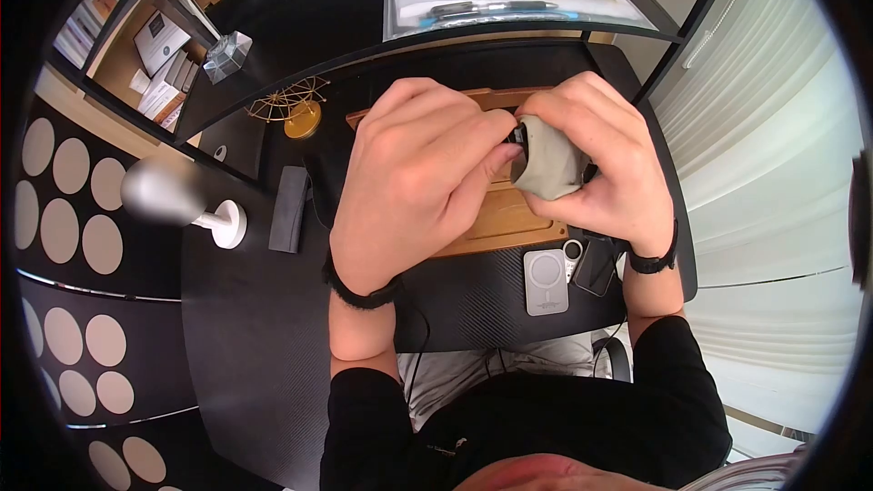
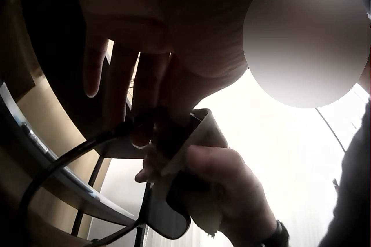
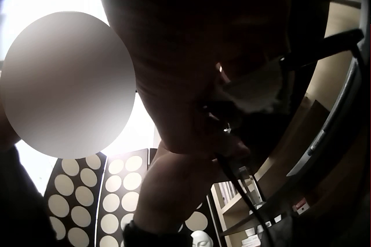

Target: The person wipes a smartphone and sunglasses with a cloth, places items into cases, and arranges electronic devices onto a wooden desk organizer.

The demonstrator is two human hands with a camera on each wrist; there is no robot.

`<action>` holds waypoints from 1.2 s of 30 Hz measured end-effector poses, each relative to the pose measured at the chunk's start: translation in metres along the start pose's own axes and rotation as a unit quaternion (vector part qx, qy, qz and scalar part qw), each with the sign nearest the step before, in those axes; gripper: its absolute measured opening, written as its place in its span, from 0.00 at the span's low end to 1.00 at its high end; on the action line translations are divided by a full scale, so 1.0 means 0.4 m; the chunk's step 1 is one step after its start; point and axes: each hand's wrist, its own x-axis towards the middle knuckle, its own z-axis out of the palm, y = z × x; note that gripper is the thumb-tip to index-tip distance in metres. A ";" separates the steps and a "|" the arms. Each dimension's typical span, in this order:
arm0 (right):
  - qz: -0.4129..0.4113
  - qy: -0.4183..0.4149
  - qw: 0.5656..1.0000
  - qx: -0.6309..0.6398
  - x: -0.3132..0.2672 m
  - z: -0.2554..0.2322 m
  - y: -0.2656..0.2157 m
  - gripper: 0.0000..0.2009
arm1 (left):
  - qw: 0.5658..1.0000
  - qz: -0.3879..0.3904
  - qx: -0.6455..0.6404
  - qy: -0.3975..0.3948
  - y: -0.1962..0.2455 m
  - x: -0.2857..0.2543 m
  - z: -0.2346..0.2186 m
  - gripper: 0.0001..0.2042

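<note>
Both hands are raised together over the desk. The right hand (image 1: 614, 159) grips a grey-green cleaning cloth (image 1: 553, 164), bunched around part of a pair of eyeglasses. In the left wrist view, a dark lens (image 2: 168, 219) and a long black temple (image 2: 64, 155) stick out from the eyeglasses beside the cloth (image 2: 210, 134). Pinched between thumb and fingers of the left hand (image 1: 414, 173) is the black frame, close to the cloth's edge. The right wrist view is dark, with the cloth (image 3: 258, 92) and a temple (image 3: 324, 51) showing. Cloth and fingers hide much of the frame.
Below the hands lies a wooden tray (image 1: 518, 218). Nearer the body are a white magnetic power bank (image 1: 546, 284) and a dark phone (image 1: 596, 268). A grey case (image 1: 289, 209), a gold wire ornament (image 1: 302, 120) and a white stand (image 1: 227, 224) are left. A shelf (image 1: 364, 59) spans the back.
</note>
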 end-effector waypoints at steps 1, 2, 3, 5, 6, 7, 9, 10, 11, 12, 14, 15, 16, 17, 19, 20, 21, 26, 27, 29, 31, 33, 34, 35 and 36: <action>0.000 0.000 1.000 0.000 0.001 0.000 0.000 0.29 | 1.000 -0.009 0.009 -0.001 0.004 0.000 -0.001 0.09; -0.002 0.004 1.000 0.000 0.001 -0.001 0.001 0.29 | 1.000 -0.009 0.009 -0.001 0.003 0.000 -0.002 0.09; -0.003 0.008 1.000 -0.001 0.001 -0.002 0.001 0.30 | 1.000 -0.008 0.014 0.005 0.002 -0.001 -0.003 0.09; 0.000 0.010 1.000 0.005 0.002 -0.005 0.001 0.28 | 1.000 -0.006 0.018 0.011 0.001 0.000 -0.006 0.09; 0.003 0.013 1.000 0.011 0.002 -0.006 0.002 0.27 | 0.999 -0.008 0.020 0.026 0.001 0.001 -0.009 0.09; 0.003 0.013 1.000 0.011 -0.001 -0.007 0.008 0.27 | 0.999 -0.010 0.023 0.040 0.001 0.002 -0.013 0.08; -0.002 0.026 1.000 -0.014 -0.007 -0.011 0.023 0.23 | 0.999 -0.007 0.017 0.038 -0.002 -0.001 -0.030 0.08; 0.003 0.030 0.999 -0.013 -0.004 -0.014 0.018 0.20 | 0.999 -0.004 0.011 0.038 -0.003 -0.001 -0.036 0.08; 0.002 0.030 0.999 -0.013 -0.005 -0.013 0.019 0.20 | 0.999 -0.004 0.011 0.038 -0.001 0.001 -0.037 0.08; 0.003 0.035 0.999 -0.014 -0.006 -0.012 0.020 0.20 | 0.999 0.004 0.008 0.034 0.000 0.002 -0.039 0.08; 0.002 0.040 0.999 -0.014 -0.010 -0.010 0.025 0.20 | 0.999 0.013 0.005 0.030 0.000 0.001 -0.041 0.08; 0.002 0.034 0.999 -0.017 -0.013 -0.011 0.030 0.20 | 1.000 0.013 0.004 0.026 -0.001 -0.001 -0.042 0.08; 0.001 0.028 0.999 -0.020 -0.015 -0.013 0.033 0.21 | 1.000 0.014 0.003 0.023 -0.002 -0.001 -0.042 0.08; 0.000 0.028 0.999 -0.020 -0.015 -0.013 0.035 0.21 | 1.000 0.014 0.003 0.023 -0.002 -0.001 -0.042 0.08; -0.003 0.031 0.999 -0.019 -0.015 -0.014 0.036 0.21 | 1.000 0.017 0.002 0.022 -0.002 0.000 -0.041 0.08; -0.004 0.031 0.999 -0.019 -0.014 -0.015 0.035 0.21 | 1.000 0.017 0.002 0.022 -0.002 0.000 -0.039 0.08; 0.000 0.032 0.999 -0.021 -0.013 -0.017 0.034 0.20 | 1.000 0.014 -0.001 0.020 -0.003 0.000 -0.038 0.08; 0.001 0.037 0.998 -0.041 -0.012 -0.019 0.036 0.20 | 1.000 0.011 0.000 0.017 -0.004 0.000 -0.029 0.08; -0.005 0.041 0.998 -0.053 -0.012 -0.018 0.037 0.20 | 1.000 0.011 0.002 0.020 -0.006 0.001 -0.027 0.08; -0.012 0.044 0.997 -0.066 -0.012 -0.018 0.038 0.20 | 1.000 0.012 0.003 0.023 -0.007 0.000 -0.024 0.08; -0.006 0.038 0.998 -0.055 -0.010 -0.015 0.035 0.20 | 0.999 0.015 0.011 0.046 -0.006 0.000 -0.022 0.08; -0.006 0.041 0.998 -0.050 -0.008 -0.009 0.029 0.19 | 0.998 0.012 0.015 0.059 0.002 -0.001 -0.018 0.08; -0.006 0.043 0.998 -0.046 -0.006 -0.007 0.025 0.19 | 0.997 0.009 0.018 0.073 0.004 0.000 -0.017 0.08; -0.006 0.043 0.998 -0.046 -0.004 -0.007 0.021 0.19 | 0.997 0.009 0.018 0.073 0.004 -0.001 -0.016 0.08; -0.010 0.047 0.998 -0.042 -0.001 -0.008 0.015 0.18 | 0.997 0.002 0.020 0.074 0.003 -0.002 -0.016 0.08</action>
